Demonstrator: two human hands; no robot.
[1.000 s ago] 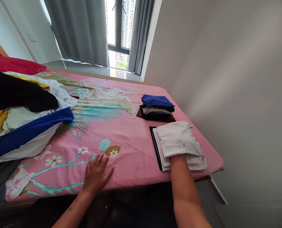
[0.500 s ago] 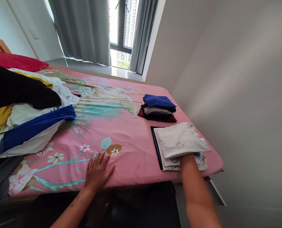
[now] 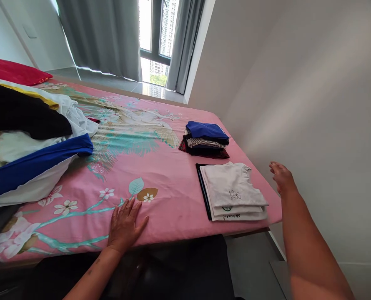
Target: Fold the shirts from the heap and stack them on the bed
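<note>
My left hand (image 3: 125,225) lies flat on the pink flowered bedsheet (image 3: 173,183), fingers spread, holding nothing. To the right of a stack of folded shirts, my right hand (image 3: 282,177) hovers near the wall with its fingers loosely apart and nothing in them. On top of that stack is a folded white T-shirt (image 3: 226,183) with a small line drawing. Other white shirts and a black garment (image 3: 204,193) show beneath it. Behind this stands a second stack, topped by a folded blue garment (image 3: 207,130), with striped and dark plaid cloth lower down.
A loose heap of clothes lies on the left, with a black garment (image 3: 26,112) and a blue-and-white one (image 3: 48,160). Beyond it is a red pillow (image 3: 16,71). Grey curtains (image 3: 101,37) hang by the window. The wall (image 3: 323,125) rises close along the bed's right side.
My right hand has come out from under the top white T-shirt and moved right, off the stack. The shirt now lies flat. My left hand stays on the sheet; the view has shifted slightly.
</note>
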